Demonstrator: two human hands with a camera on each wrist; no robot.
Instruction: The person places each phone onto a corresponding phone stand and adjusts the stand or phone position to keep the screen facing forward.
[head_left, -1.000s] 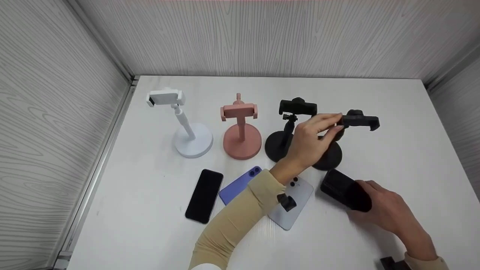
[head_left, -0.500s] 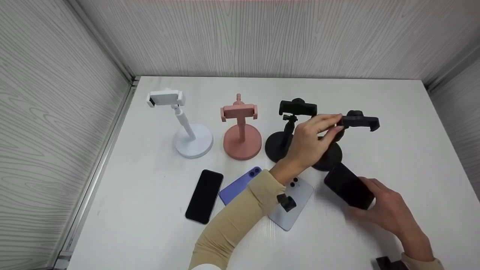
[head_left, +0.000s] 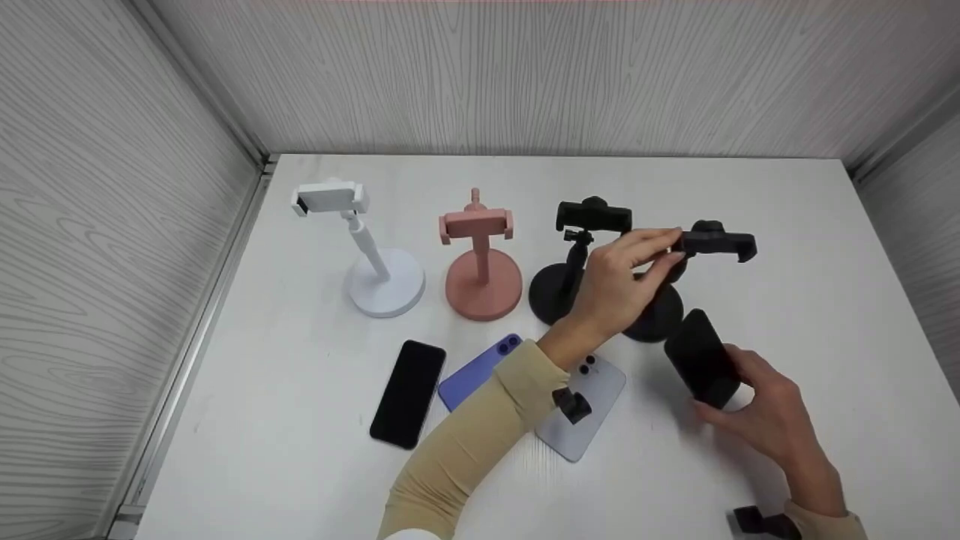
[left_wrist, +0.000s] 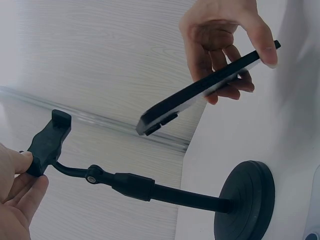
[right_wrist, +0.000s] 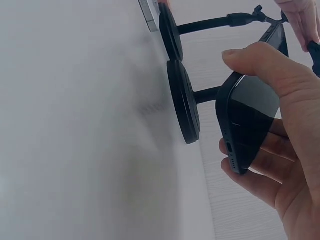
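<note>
My left hand [head_left: 619, 281] pinches the left end of the clamp on the rightmost black phone stand [head_left: 716, 241]. In the left wrist view that stand's jointed arm and round base [left_wrist: 245, 205] show, the base on the table. To the right and nearer, my right hand [head_left: 772, 409] grips a black smartphone [head_left: 701, 358] by its edges, thumb on one side and fingers on the other. The phone is tilted and held off the table, dark screen facing up toward the head camera. In the right wrist view its charging-port end [right_wrist: 231, 150] points back past the palm.
Left of the gripped stand are another black stand [head_left: 551, 292], a pink stand [head_left: 484, 285] and a white stand [head_left: 386, 281]. Before them lie a black phone [head_left: 407, 394], a purple phone [head_left: 472, 375] and a silver phone [head_left: 600, 405], partly under the left sleeve. Panels [head_left: 480, 75] enclose the table.
My right hand has raised and turned the black smartphone, its far end swinging up and right toward the stand's clamp. The left hand keeps its pinch on the clamp.
</note>
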